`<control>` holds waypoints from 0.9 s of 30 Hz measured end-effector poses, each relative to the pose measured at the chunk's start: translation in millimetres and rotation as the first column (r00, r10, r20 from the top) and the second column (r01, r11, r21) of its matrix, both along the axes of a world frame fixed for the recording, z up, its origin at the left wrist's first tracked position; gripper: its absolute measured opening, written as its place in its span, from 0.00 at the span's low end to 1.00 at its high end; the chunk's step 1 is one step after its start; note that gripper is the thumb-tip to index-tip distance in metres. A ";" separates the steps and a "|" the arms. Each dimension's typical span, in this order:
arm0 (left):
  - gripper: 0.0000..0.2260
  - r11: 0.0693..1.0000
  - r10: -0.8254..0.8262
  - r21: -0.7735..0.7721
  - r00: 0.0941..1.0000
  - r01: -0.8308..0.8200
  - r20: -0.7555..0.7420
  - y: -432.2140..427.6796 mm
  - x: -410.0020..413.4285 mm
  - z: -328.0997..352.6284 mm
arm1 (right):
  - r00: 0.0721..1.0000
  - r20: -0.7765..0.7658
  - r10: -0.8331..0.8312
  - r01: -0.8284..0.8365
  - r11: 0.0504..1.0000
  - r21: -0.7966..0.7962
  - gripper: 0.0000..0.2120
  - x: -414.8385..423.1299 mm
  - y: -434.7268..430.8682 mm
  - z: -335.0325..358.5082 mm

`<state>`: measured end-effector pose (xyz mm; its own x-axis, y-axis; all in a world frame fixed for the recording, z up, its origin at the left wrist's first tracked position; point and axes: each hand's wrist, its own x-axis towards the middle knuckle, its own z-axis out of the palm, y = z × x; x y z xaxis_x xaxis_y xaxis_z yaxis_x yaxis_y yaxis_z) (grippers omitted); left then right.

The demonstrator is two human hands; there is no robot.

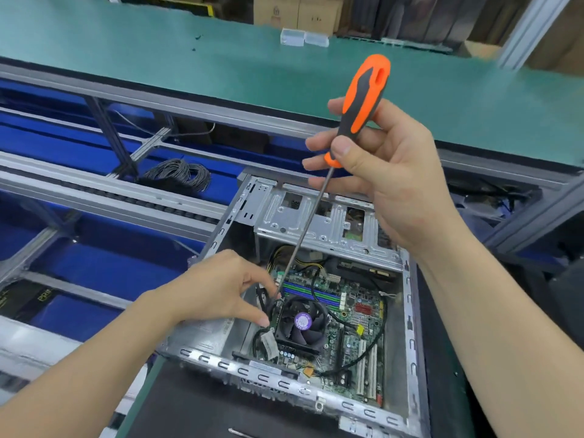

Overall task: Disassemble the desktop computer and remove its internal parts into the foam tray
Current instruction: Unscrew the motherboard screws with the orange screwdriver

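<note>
Green matting covers the long workbench [221, 58] across the background, with cardboard boxes [297, 9] behind it and two clear plastic boxes [303, 37] at its far edge. Nearer, to the left, runs a metal-framed conveyor [104, 267] with blue panels, and a coil of grey cable [178, 177] lies on it. The desktop computer [284, 385] lies on its side on a dark mat [196, 403] directly in front of the person, its side panel off and its inside facing up. A bare metal drive cage [316, 222] fills the far end of the case; the motherboard [357, 314] lies below it, with blue and green memory slots [309, 294] and white expansion slots [366, 368]. A black cooler fan [301, 322] with a purple sticker sits on the board. The right hand [388, 184] is raised above the case and grasps a screwdriver [363, 99] by the lower part of its orange and black handle, thumb and fingers wrapped around it. The thin shaft slants down and to the left, its tip at the fan's far-left corner. The left hand [221, 292] reaches in over the case's left wall, thumb and forefinger curved beside that corner with a black cable [264, 303] between them; whether they actually grip it cannot be told.
</note>
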<state>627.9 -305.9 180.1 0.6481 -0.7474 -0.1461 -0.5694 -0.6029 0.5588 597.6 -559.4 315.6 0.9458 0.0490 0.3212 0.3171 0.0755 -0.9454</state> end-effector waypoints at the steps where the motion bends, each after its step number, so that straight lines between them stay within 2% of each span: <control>1: 0.21 1.000 0.006 0.017 1.000 -0.007 0.031 -1.0 -2.0 -0.7 | 1.000 0.004 -0.008 0.008 1.000 0.010 0.17 -1.5 -2.7 3.6; 7: 0.20 0.998 0.060 -0.042 0.989 -0.055 0.136 -5.7 -12.1 -3.8 | 0.996 0.063 -0.062 0.061 0.998 0.016 0.16 -12.1 -14.8 23.5; 13: 0.14 0.976 0.122 -0.193 0.986 -0.099 0.112 -4.0 -15.6 -11.2 | 0.992 0.087 -0.095 0.093 0.995 0.036 0.17 -21.7 -18.3 29.8; 19: 0.05 0.982 0.112 -0.162 0.991 -0.099 0.071 -3.6 -15.8 -7.8 | 0.988 0.080 -0.134 0.131 0.991 0.038 0.17 -29.2 -20.3 31.9; 21: 0.07 0.973 0.120 -0.204 0.992 -0.111 0.033 -2.6 -15.5 -3.6 | 0.983 0.093 -0.156 0.157 0.988 0.003 0.16 -33.1 -23.8 33.3; 22: 0.10 0.956 0.143 -0.254 0.989 -0.149 -0.045 -4.2 -15.3 -0.1 | 0.980 0.102 -0.170 0.174 0.984 -0.028 0.16 -35.5 -25.7 33.7; 23: 0.13 0.917 0.173 -0.325 0.965 -0.231 -0.198 -7.6 -15.1 3.9 | 0.977 0.110 -0.184 0.192 0.979 -0.064 0.16 -38.0 -27.5 33.6; 24: 0.16 0.853 0.184 -0.390 0.899 -0.347 -0.397 -12.9 -14.4 7.7 | 0.974 0.113 -0.198 0.209 0.973 -0.100 0.16 -40.7 -29.1 32.7; 25: 0.16 0.780 0.157 -0.417 0.790 -0.467 -0.592 -19.7 -13.1 10.5 | 0.971 0.112 -0.211 0.226 0.965 -0.135 0.16 -43.4 -30.6 31.0; 27: 0.13 0.694 -0.014 -0.347 0.470 -0.631 -0.883 -35.1 -12.3 14.1 | 0.964 0.106 -0.244 0.261 0.943 -0.205 0.16 -48.7 -32.5 25.7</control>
<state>615.6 -341.0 194.2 0.6862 -0.6327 -0.3589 0.4578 -0.0077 0.8890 548.9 -591.9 341.3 0.9085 -0.1120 0.4025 0.3726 -0.2189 -0.9018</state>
